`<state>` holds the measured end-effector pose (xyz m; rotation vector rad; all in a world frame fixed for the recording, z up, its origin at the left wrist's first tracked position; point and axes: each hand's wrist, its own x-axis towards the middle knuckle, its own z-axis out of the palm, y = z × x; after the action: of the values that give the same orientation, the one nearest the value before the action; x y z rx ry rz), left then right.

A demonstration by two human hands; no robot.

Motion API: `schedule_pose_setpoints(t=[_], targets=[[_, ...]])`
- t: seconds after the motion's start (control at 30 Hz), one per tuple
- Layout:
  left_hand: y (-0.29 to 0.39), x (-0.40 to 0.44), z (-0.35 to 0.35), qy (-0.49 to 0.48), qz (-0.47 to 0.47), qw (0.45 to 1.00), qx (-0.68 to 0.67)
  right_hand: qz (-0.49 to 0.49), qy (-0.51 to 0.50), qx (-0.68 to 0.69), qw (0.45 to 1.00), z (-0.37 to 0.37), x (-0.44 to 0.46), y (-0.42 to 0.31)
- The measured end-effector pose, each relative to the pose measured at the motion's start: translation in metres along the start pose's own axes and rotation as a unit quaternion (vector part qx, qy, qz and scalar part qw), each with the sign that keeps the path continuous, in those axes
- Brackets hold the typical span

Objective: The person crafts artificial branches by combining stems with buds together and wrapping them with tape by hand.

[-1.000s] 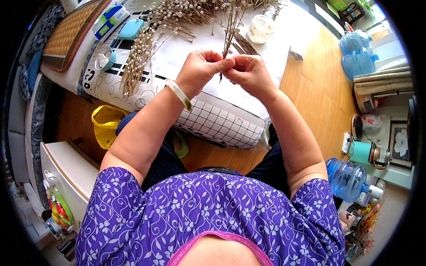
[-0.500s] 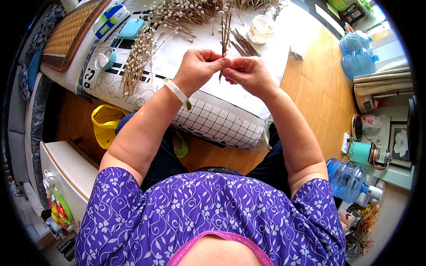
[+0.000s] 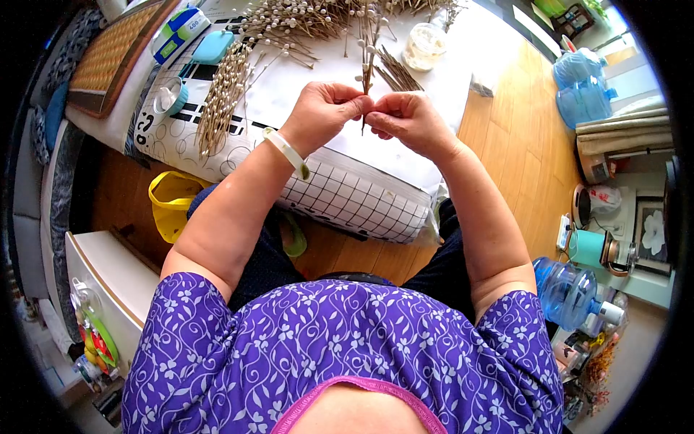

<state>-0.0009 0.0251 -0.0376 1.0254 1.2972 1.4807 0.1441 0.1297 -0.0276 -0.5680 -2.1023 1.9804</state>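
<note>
A small bunch of thin brown stems with pale buds (image 3: 368,61) stands upright between my hands above the white table cover. My left hand (image 3: 329,112), with a pale bangle (image 3: 287,153) at its wrist, pinches the lower stems between thumb and fingers. From the other side my right hand (image 3: 408,119) closes its fingertips on the same stems, touching the left fingertips. Short cut stems (image 3: 397,71) lie just behind my right hand. A jar with whitish contents (image 3: 424,48) stands beyond them. A larger heap of budded stems (image 3: 303,22) lies at the back.
Another budded bundle (image 3: 221,101) lies at the table's left, near a blue-rimmed round container (image 3: 171,96), a light blue case (image 3: 213,47) and a tissue pack (image 3: 181,35). A yellow bag (image 3: 170,206) hangs below the table edge. Large water bottles (image 3: 582,90) stand at the right.
The held bunch has turned and become more upright, and the cut stems behind it show more. My fingertips have shifted slightly on the stems; both hands still grip them.
</note>
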Motion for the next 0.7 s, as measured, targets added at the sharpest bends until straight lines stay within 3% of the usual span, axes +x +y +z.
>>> schedule_pose_setpoints(t=[0.17,0.27,0.37,0.57,0.7], targets=[[0.004,0.002,-0.004,0.027,-0.009,1.000,0.011,0.017,-0.009,-0.013,1.000,-0.013,-0.004,-0.003],[0.006,0.001,-0.002,0.037,-0.004,0.999,0.021,-0.018,0.050,0.009,0.999,-0.015,-0.007,-0.006],[0.005,0.001,0.000,0.020,0.014,0.999,0.029,-0.068,0.023,-0.029,0.997,-0.005,-0.003,-0.002],[0.002,0.002,0.003,0.042,0.028,0.998,0.031,-0.032,0.020,0.010,0.999,0.009,0.004,0.003],[0.000,0.002,0.003,0.045,0.049,0.997,0.025,-0.077,0.069,-0.101,0.990,0.013,0.003,0.000]])
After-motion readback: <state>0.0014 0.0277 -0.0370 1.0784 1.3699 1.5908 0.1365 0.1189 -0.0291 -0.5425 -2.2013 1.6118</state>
